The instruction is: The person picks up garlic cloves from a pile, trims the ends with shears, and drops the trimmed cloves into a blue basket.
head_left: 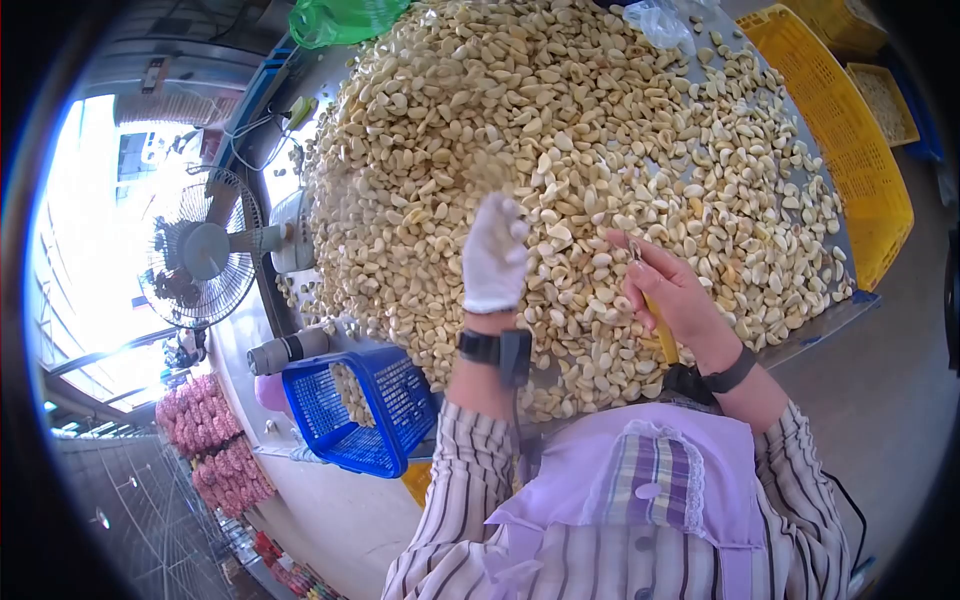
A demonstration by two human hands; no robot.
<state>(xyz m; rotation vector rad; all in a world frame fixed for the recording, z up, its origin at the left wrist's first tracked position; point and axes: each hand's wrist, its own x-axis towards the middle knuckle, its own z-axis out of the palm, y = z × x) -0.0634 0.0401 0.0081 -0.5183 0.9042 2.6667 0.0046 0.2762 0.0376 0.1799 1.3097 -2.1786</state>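
A broad heap of pale, bean-shaped pieces [420, 140] covers the metal table. My left hand [495, 255], in a white glove, is over the middle of the heap with its fingers curled; what they hold, if anything, is hidden. To its right, my bare right hand [665, 290] is closed around a thin tool with a yellow handle [660, 325]. The tool's small metal tip shows between thumb and index finger, above the pieces.
A blue basket [400, 400] with some pieces stands at the table's near left edge. Beyond it are a fan [205, 250] and pink net bundles [200, 415]. A yellow crate [850, 150] borders the right side. Green plastic [340, 20] lies at the back.
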